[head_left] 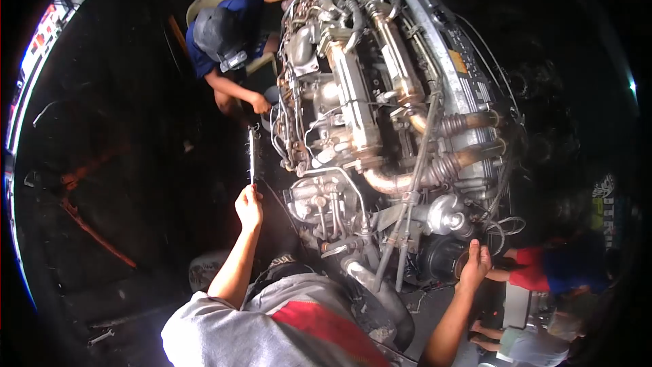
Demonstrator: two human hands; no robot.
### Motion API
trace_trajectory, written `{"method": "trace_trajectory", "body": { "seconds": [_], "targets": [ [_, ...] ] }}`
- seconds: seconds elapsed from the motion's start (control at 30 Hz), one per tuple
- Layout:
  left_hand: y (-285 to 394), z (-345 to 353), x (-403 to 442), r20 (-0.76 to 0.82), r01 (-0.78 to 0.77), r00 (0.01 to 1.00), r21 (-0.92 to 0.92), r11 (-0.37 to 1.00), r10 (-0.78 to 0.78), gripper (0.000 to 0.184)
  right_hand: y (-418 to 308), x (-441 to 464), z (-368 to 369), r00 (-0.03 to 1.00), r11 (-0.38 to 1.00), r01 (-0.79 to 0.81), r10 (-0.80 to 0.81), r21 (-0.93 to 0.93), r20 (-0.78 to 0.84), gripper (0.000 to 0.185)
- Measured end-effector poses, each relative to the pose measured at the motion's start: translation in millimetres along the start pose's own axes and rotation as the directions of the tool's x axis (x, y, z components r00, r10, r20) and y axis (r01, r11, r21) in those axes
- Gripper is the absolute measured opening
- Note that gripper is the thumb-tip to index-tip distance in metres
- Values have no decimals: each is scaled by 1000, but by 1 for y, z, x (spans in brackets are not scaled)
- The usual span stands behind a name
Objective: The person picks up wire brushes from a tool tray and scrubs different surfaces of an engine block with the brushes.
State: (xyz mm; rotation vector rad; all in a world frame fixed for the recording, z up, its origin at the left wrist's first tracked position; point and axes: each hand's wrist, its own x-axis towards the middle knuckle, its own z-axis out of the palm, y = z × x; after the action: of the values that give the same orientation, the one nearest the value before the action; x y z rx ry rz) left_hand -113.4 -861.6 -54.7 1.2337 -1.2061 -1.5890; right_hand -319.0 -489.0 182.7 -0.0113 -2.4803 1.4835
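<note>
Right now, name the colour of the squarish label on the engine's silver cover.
The label is yellow-orange; head view.

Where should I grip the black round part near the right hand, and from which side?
Probably around its curved outer wall, from the right: the black round part has the right hand beside it there, while metal pipes crowd its left.

At the upper left I see a co-worker (204, 61) in a navy shirt and dark cap (221, 30). An orange-red bar (99, 234) slants across the dark floor, and a bright opening (41, 47) curves down my far left. On my right, I make out a blurred person in red shorts (530, 270), pale and yellow lettering (603, 214), and a small bright light (633, 86).
</note>
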Motion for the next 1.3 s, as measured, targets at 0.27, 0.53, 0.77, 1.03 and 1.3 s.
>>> {"method": "trace_trajectory", "body": {
  "seconds": [0.27,0.53,0.77,1.03,1.3],
  "targets": [
    [58,5,-46,19,88,996,-157,984,-86,29,9,5,-1,993,990,76,-86,117,86,37],
    [109,41,38,191,-114,976,16,993,109,27,10,-4,-2,975,954,203,-218,-219,-45,36],
    [164,101,147,513,-419,796,82,904,322,22,3,-8,-2,983,947,154,-176,-281,-52,30],
    [227,179,156,719,-753,527,147,641,453,34,2,-8,-4,971,902,117,-193,-415,-144,22],
    [254,240,163,750,-943,319,188,275,579,36,21,-5,-13,924,790,192,-345,-581,-163,23]
  ]
}}
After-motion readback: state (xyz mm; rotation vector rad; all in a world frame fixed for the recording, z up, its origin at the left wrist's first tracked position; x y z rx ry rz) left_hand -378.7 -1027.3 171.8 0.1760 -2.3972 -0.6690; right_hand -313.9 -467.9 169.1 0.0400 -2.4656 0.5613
